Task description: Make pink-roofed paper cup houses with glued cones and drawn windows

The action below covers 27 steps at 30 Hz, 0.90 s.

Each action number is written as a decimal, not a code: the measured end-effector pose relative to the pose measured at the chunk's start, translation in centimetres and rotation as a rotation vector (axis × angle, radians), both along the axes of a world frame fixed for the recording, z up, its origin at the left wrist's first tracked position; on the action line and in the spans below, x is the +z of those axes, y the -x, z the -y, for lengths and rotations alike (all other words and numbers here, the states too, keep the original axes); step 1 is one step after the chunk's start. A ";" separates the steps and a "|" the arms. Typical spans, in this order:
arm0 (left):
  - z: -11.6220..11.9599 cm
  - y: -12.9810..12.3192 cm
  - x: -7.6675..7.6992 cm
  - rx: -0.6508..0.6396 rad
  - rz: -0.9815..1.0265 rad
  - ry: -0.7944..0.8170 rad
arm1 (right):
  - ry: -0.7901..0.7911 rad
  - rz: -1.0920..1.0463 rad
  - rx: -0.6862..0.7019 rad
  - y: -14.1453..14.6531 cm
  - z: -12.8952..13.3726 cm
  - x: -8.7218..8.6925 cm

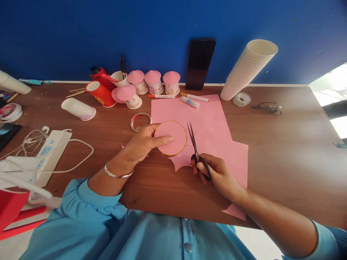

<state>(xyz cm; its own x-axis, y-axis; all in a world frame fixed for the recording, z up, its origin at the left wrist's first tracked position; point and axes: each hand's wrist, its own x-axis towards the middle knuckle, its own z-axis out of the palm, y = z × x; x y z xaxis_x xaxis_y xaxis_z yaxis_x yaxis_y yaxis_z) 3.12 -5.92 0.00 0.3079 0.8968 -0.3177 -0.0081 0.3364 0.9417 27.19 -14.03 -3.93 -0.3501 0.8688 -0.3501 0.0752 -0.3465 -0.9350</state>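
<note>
My left hand [143, 142] grips a round pink paper disc [171, 131] edged with a yellow-brown line, the thumb lying across its face. Black-handled scissors [195, 148] are in my right hand [214, 171], fingers in the loops, blades slightly parted and pointing away from me. The blade tips are just right of the disc, apart from it. Beneath both lies a large pink paper sheet [206, 122] with curved cut-outs along its near edge. A pink scrap [235, 211] rests at the table's front edge, partly behind my right forearm.
Paper cups with pink cone roofs [153, 83], markers [162, 96] and a glue tube [189, 101] stand or lie at the back. A phone [200, 65] leans on the wall, near a tall cup stack [248, 68]. A power strip [52, 155] with cables lies left; glasses [267, 107] right.
</note>
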 end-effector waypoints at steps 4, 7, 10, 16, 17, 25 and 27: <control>0.0 -0.3 -0.9 0.024 0.040 -0.012 | -0.008 0.006 -0.012 0.0 -0.1 -0.1; 0.1 -0.5 -1.3 0.020 0.051 -0.018 | -0.015 0.011 -0.015 -0.1 -0.1 -0.2; 0.3 -0.9 -1.4 0.092 0.080 -0.026 | -0.007 0.017 -0.015 -0.1 -0.1 -0.2; 0.5 -1.6 -1.1 0.189 0.124 -0.009 | -0.004 0.018 -0.010 -0.1 0.0 -0.3; 0.5 -1.7 -1.1 0.194 0.113 -0.004 | -0.005 0.020 -0.010 -0.2 0.0 -0.3; 0.4 -1.8 -1.1 0.198 0.117 0.005 | -0.002 0.034 -0.011 -0.1 -0.1 -0.2; 0.4 -1.8 -1.1 0.222 0.137 0.017 | 0.000 0.032 -0.015 -0.1 -0.2 -0.2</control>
<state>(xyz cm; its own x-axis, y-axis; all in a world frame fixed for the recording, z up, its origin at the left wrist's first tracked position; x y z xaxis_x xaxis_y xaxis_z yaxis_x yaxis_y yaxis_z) 4.90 -6.30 -1.13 0.1454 0.9422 -0.3020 -0.2108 0.3277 0.9209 27.28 -13.85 -4.13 -0.3253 0.8741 -0.3607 0.1000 -0.3475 -0.9323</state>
